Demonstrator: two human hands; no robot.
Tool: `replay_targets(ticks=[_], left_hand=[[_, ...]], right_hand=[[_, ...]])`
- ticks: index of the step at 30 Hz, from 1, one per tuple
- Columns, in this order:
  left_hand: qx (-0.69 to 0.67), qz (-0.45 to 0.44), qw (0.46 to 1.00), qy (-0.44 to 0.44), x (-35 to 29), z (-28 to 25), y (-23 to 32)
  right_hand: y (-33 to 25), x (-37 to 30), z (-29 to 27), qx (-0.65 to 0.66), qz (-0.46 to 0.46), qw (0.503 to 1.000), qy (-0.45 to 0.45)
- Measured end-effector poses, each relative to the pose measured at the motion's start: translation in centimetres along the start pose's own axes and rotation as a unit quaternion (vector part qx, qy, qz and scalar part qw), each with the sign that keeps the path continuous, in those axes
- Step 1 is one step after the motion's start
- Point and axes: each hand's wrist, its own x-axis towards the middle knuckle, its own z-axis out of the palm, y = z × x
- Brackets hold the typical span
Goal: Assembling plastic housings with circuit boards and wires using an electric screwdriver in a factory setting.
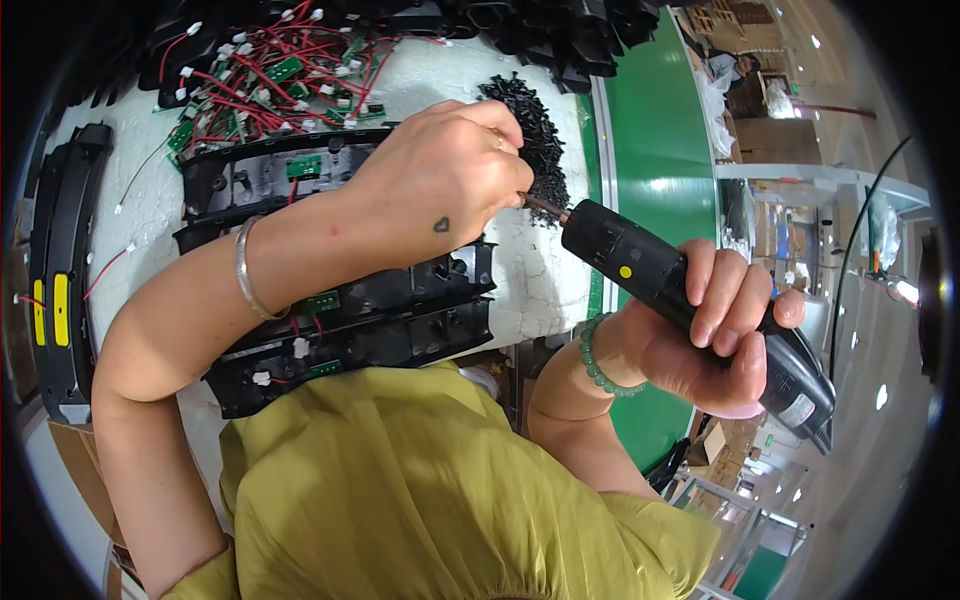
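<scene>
My right hand (715, 335) is wrapped round a black electric screwdriver (625, 255) with a yellow dot, its thin bit (545, 208) pointing up and left. At the bit's tip, the fingers of my left hand (450, 170) are pinched together; anything between them is hidden. A heap of small black screws (535, 140) lies just behind the bit. Under my left forearm are several long black plastic housings (400, 335) in a row, partly covered by it. Small green circuit boards (322, 302) with wires and white connectors sit in them.
Loose circuit boards with red wires (290, 75) are piled at the back left. More black plastic parts (560, 35) are stacked along the far edge. A black housing with yellow patches (70, 270) lies at the left. Beyond the white work surface (535, 300), a green surface (655, 130) runs along the right.
</scene>
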Motion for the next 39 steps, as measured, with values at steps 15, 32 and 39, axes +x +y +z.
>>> replay_targets(ticks=[15, 32, 39], left_hand=[[0.205, -0.152, 0.962, 0.093, -10.1, -7.7, -4.3], [0.169, -0.163, 0.967, 0.095, -10.6, -7.0, -4.7], [0.139, -0.162, 0.971, 0.104, -10.9, -7.1, -5.1]], right_hand=[[9.4, 0.4, 8.6, -0.004, 0.13, 0.981, -0.147], [11.9, 0.1, 9.9, 0.039, 0.159, 0.968, -0.192], [12.3, -0.2, 11.4, -0.061, 0.164, 0.965, -0.196]])
